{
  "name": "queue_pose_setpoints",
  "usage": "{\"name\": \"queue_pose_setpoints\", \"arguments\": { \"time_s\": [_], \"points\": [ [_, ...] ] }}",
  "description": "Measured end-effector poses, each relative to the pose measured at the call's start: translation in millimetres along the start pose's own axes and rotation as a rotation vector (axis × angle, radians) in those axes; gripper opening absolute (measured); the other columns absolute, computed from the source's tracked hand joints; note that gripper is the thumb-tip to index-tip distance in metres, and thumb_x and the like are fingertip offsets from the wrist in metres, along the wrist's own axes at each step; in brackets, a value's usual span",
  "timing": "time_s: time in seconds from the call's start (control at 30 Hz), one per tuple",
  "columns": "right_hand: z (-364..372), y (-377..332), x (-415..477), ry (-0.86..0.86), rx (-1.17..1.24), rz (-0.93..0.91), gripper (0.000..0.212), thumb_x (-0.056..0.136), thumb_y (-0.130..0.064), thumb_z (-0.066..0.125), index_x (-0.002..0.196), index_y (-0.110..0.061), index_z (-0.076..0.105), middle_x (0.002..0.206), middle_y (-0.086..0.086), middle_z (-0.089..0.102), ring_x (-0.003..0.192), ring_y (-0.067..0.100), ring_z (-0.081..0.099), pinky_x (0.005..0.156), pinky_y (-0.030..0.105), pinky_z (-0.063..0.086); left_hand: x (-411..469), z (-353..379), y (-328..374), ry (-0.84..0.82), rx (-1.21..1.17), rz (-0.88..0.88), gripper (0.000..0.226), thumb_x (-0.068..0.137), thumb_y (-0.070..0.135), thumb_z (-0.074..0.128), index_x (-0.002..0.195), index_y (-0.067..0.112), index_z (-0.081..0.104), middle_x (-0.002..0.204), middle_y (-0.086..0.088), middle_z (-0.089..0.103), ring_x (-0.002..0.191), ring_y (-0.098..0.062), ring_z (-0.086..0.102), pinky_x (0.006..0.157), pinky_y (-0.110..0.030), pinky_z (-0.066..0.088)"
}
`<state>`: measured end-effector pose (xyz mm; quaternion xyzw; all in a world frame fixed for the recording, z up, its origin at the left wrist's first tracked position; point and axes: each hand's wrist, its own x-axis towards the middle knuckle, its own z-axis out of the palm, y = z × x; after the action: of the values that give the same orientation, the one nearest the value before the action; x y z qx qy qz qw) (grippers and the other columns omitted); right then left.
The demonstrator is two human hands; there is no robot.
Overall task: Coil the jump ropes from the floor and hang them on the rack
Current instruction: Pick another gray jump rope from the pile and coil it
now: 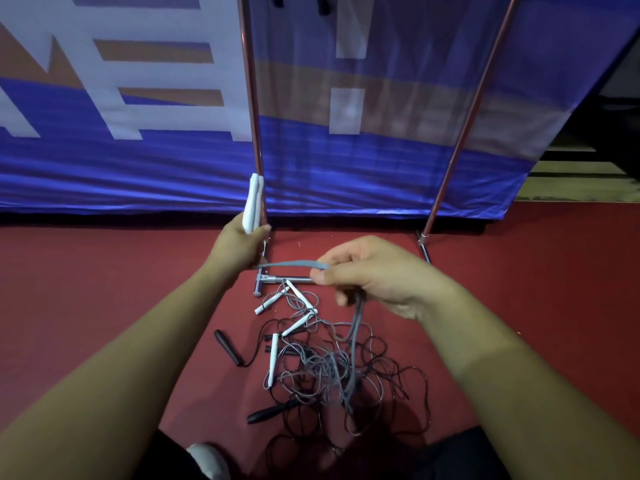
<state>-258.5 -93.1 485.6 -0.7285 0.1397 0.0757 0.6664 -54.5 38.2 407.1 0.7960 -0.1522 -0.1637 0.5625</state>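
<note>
Fingers of my left hand (242,245) are clenched round two slim white plastic jump-rope handles (253,202). The handles sit side by side, pointing up, right against the left copper-coloured metal upright (252,98) of the rack. Fingers of my right hand (374,271) pinch the grey rubbery cord (294,264) of that rope. The cord runs taut between my two hands. More of it drops from under my right palm into the tangled heap of jump ropes (322,365) on the dull red carpeted floor (104,289), where it disappears among the loops.

That heap lies just in front of the rack's chrome base bar (287,279), its thin grey and black cords looped through one another. Among them lie more white handles (274,355). At the left and near edges lie matt black tapered handles (228,348).

Behind the rack hangs a glossy blue fabric banner (138,168) with white and orange shapes, creased along its foot. The rack's right upright (474,116) crosses in front of it. A white shoe toe (207,459) shows below my left arm.
</note>
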Motion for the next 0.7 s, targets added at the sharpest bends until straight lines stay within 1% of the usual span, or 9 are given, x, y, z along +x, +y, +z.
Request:
{"name": "queue_pose_setpoints", "arguments": {
  "time_s": [0.07,0.13,0.17,0.27,0.33,0.37,0.47,0.6,0.7],
  "points": [
    [-8.5,1.2,-0.6,0.101,-0.010,-0.061,0.003,0.088,-0.003,0.068,0.090,-0.004,0.070,0.055,-0.002,0.049,0.044,0.008,0.043,0.048,0.021,0.034,-4.2,3.8,-1.9,-0.054,0.024,-0.025,0.011,0.094,0.016,0.063,0.088,0.020,0.055,0.069,-0.009,0.051,0.054,-0.020,0.049,0.053,-0.034,0.054],
    [-18.3,1.7,-0.4,0.247,-0.095,-0.133,0.002,0.089,-0.008,0.070,0.088,-0.006,0.071,0.048,-0.007,0.048,0.041,0.004,0.038,0.045,0.018,0.031,-10.9,7.0,-1.2,-0.159,0.052,-0.061,0.011,0.095,0.014,0.063,0.089,0.019,0.055,0.064,-0.006,0.050,0.049,-0.020,0.049,0.046,-0.028,0.050],
    [-23.5,1.1,-0.1,0.333,-0.191,-0.175,0.004,0.089,-0.011,0.071,0.087,-0.008,0.072,0.049,-0.006,0.053,0.044,0.004,0.042,0.048,0.018,0.034,-14.3,8.6,-0.9,-0.234,0.082,-0.071,0.009,0.095,0.013,0.062,0.092,0.017,0.055,0.062,-0.006,0.049,0.044,-0.019,0.047,0.042,-0.024,0.044],
    [-40.0,1.9,3.2,0.514,-0.417,-0.284,0.003,0.084,-0.017,0.076,0.084,-0.014,0.077,0.075,0.009,0.073,0.065,0.012,0.056,0.065,0.030,0.046,-24.7,13.1,1.5,-0.486,0.069,-0.120,0.008,0.096,0.008,0.058,0.102,0.010,0.054,0.058,-0.006,0.043,0.038,-0.013,0.034,0.040,-0.018,0.027],
    [-52.4,6.7,6.4,0.576,-0.444,-0.319,0.002,0.081,-0.017,0.078,0.082,-0.017,0.076,0.078,0.009,0.073,0.068,0.021,0.061,0.070,0.034,0.048,-30.5,14.3,5.9,-0.589,0.007,-0.160,0.009,0.097,0.007,0.057,0.104,0.009,0.053,0.056,-0.006,0.040,0.038,-0.011,0.030,0.039,-0.018,0.022],
    [-57.9,8.8,7.5,0.600,-0.446,-0.319,0.005,0.080,-0.019,0.079,0.082,-0.019,0.075,0.075,0.009,0.071,0.065,0.021,0.059,0.067,0.034,0.046,-33.0,13.9,9.4,-0.614,-0.032,-0.175,0.008,0.098,0.006,0.055,0.105,0.008,0.053,0.057,-0.007,0.039,0.038,-0.011,0.029,0.039,-0.019,0.021],
    [-70.9,14.4,10.6,0.622,-0.488,-0.316,0.013,0.077,-0.027,0.082,0.083,-0.024,0.071,0.059,0.001,0.057,0.053,0.009,0.042,0.055,0.029,0.035,-37.1,10.3,16.9,-0.655,-0.100,-0.199,0.006,0.100,0.006,0.052,0.105,0.008,0.050,0.061,-0.009,0.039,0.038,-0.011,0.029,0.037,-0.019,0.021],
    [-73.5,14.6,10.1,0.549,-0.566,-0.320,0.004,0.080,-0.024,0.080,0.080,-0.024,0.075,0.073,-0.007,0.072,0.071,0.006,0.062,0.074,0.028,0.047,-41.6,5.4,20.9,-0.660,-0.044,-0.186,0.006,0.099,0.011,0.056,0.102,0.010,0.052,0.066,-0.017,0.052,0.036,-0.013,0.033,0.037,-0.018,0.024],
    [-77.6,13.9,7.3,0.488,-0.597,-0.292,0.002,0.081,-0.024,0.079,0.082,-0.023,0.078,0.077,-0.010,0.074,0.072,0.000,0.062,0.075,0.024,0.046,-46.7,2.6,24.1,-0.689,-0.076,-0.167,0.021,0.088,0.025,0.065,0.095,0.012,0.051,0.061,-0.015,0.048,0.038,-0.012,0.032,0.037,-0.018,0.023]
  ]
}}
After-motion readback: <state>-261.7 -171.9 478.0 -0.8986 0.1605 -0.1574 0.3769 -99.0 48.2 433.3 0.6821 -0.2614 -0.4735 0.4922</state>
